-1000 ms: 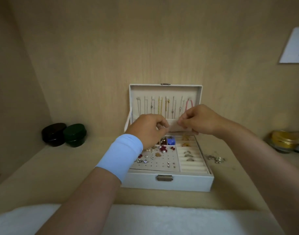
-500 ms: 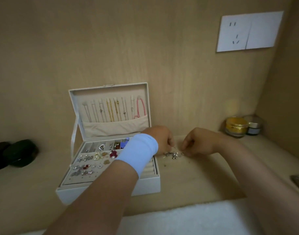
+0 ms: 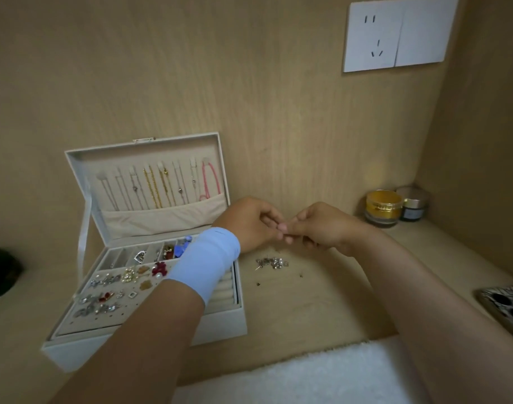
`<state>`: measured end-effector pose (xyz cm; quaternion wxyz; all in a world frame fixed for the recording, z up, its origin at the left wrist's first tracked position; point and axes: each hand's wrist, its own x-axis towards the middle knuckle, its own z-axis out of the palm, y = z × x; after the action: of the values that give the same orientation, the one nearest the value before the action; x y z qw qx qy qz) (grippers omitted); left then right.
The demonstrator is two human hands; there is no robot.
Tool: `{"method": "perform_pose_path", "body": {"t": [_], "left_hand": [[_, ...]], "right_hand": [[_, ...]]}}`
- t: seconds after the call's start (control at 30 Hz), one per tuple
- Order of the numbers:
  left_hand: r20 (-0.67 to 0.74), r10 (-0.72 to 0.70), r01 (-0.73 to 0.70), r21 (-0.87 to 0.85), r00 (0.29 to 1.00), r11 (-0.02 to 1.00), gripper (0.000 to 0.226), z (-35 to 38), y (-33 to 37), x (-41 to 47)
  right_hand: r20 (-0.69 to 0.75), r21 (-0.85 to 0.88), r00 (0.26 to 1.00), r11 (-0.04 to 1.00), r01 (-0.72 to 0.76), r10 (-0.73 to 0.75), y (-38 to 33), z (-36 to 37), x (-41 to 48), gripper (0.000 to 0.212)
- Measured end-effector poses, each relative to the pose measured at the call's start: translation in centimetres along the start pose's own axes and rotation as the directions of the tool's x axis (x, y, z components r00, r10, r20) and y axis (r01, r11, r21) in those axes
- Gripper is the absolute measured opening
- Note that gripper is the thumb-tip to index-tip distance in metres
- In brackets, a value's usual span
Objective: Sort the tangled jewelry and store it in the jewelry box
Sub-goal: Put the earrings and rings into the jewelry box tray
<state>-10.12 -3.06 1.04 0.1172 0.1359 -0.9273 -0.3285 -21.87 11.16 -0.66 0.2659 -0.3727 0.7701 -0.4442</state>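
The white jewelry box (image 3: 217,326) stands open at the left of the wooden shelf. Several necklaces (image 3: 153,188) hang in its lid, and earrings (image 3: 118,278) fill its tray. To the right of the box, a small tangled pile of silver jewelry (image 3: 271,263) lies on the shelf. My left hand (image 3: 249,225), with a light blue wristband, and my right hand (image 3: 322,225) meet fingertip to fingertip just above that pile. Both have curled fingers and pinch something too small to make out.
A gold jar (image 3: 383,207) and a dark jar (image 3: 414,204) sit in the back right corner. A patterned object (image 3: 508,307) lies at the right edge and a dark container (image 3: 2,272) at the left. White cloth (image 3: 307,374) covers the front edge. Tiny loose bits (image 3: 258,284) dot the shelf.
My hands went from the lid pocket to the pile on the right of the box, then rose slightly and met at the fingertips. The view swung right.
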Motion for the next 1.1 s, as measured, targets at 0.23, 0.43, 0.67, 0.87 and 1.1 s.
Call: {"method": "perform_pose_path", "body": {"t": [0.23,0.43,0.67,0.87,1.1], "left_hand": [[-0.130,0.011,-0.020,-0.069,0.991,0.997,0.012,-1.5,-0.4,-0.9],[-0.186,0.030,-0.021,0.051,0.982,0.998,0.007,-2.4,-0.5,-1.6],[-0.200,0.091,-0.081,0.058,0.976,0.995,0.004,-3.4,0.1,-2.7],[-0.261,0.021,-0.033,-0.041,0.965,0.999,0.003,-5.7,-0.3,-5.5],[-0.253,-0.082,0.022,-0.229,0.964,0.973,0.008,-8.7,-2.8,-11.6]], "right_hand": [[0.006,0.160,0.999,0.986,-0.054,0.054,-0.4,1.1,0.5,0.034],[-0.109,-0.451,0.988,0.891,0.048,-0.109,1.3,2.6,1.7,0.010],[-0.140,-0.662,0.982,0.750,0.002,-0.126,0.4,3.5,1.7,0.002],[-0.165,-0.587,0.959,0.804,0.093,-0.232,-1.1,4.2,1.2,0.019],[-0.244,-0.157,0.856,0.890,0.429,-0.456,-8.6,9.5,-2.7,0.012]]}}
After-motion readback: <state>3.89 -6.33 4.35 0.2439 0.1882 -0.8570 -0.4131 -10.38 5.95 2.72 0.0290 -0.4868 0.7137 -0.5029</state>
